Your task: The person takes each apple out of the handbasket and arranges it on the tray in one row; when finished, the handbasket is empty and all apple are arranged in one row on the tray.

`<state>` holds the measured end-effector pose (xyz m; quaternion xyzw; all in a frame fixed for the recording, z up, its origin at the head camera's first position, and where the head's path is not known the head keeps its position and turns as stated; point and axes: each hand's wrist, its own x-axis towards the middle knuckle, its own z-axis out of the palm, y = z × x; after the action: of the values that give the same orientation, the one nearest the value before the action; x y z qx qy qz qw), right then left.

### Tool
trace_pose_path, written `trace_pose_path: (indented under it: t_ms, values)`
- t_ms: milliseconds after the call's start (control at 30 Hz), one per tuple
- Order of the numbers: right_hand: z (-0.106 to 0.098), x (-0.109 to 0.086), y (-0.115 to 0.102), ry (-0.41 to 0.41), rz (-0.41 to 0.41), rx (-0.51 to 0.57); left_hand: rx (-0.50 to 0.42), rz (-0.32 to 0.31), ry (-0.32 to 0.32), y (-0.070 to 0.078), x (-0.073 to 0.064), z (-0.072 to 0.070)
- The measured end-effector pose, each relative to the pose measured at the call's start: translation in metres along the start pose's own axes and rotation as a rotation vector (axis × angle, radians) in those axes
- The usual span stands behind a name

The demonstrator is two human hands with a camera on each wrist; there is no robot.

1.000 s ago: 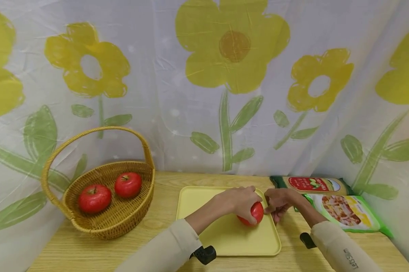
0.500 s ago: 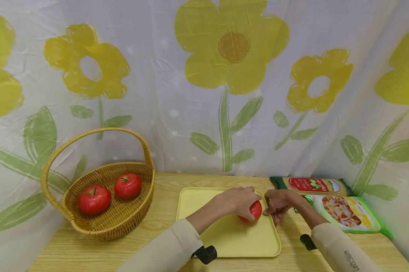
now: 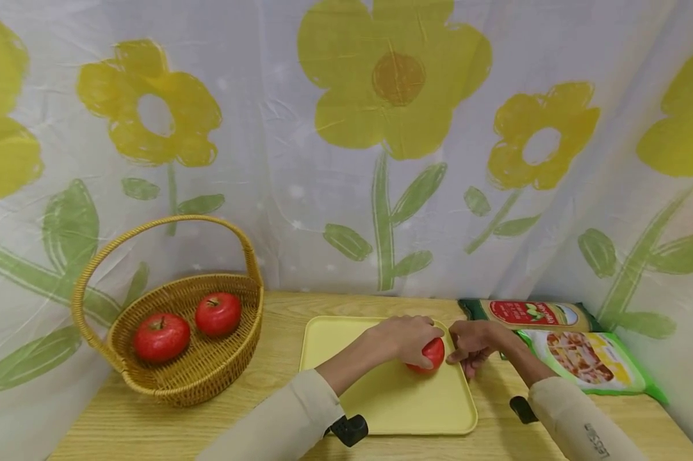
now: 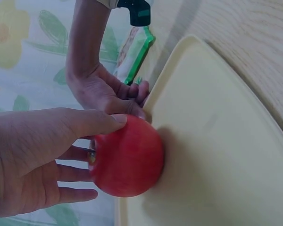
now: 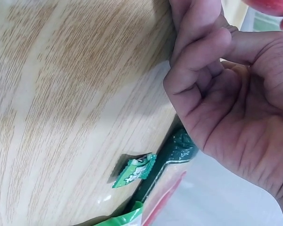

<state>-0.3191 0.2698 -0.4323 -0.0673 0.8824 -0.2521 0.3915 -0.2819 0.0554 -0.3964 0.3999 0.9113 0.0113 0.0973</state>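
My left hand (image 3: 412, 339) holds a red apple (image 3: 433, 355) from above, over the right part of a yellow tray (image 3: 404, 403). In the left wrist view, the thumb lies on the near side of the apple (image 4: 127, 157), and the other fingers reach behind its stem end. My right hand (image 3: 474, 339) grips the tray's right rim, the thumb at the edge and the fingers curled. Close up in the right wrist view, those curled fingers of the right hand (image 5: 226, 103) partly hide the rim.
At the left stands a wicker basket (image 3: 225, 371) with a tall handle, holding two red apples (image 3: 161, 337). A red-labelled package (image 3: 531, 312) and a green-edged bag (image 3: 588, 362) lie at the right. A small green wrapped candy (image 5: 136, 169) lies beside them. A flowered curtain hangs behind.
The apple under my left hand has shifted slightly to the left and back. Both hands stay in nearly the same place, the right one still at the tray's rim.
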Motion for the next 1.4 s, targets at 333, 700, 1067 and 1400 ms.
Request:
trace_pose_path:
  t_ms: [333,700,1067,1400]
  values:
    - [0.000,0.003,0.001,-0.006,0.010,0.010,0.020,0.035,0.057,0.003,-0.005,-0.012]
    - [-0.002,0.001,0.003,-0.024,0.023,0.024,0.008,0.130,0.048,0.009,-0.015,-0.028]
    - [-0.003,-0.006,-0.002,-0.050,0.059,0.085,-0.022,0.233,0.085,0.018,-0.031,-0.048]
    - [0.000,-0.006,-0.005,-0.077,0.078,0.027,-0.008,0.240,0.092,0.023,-0.047,-0.061]
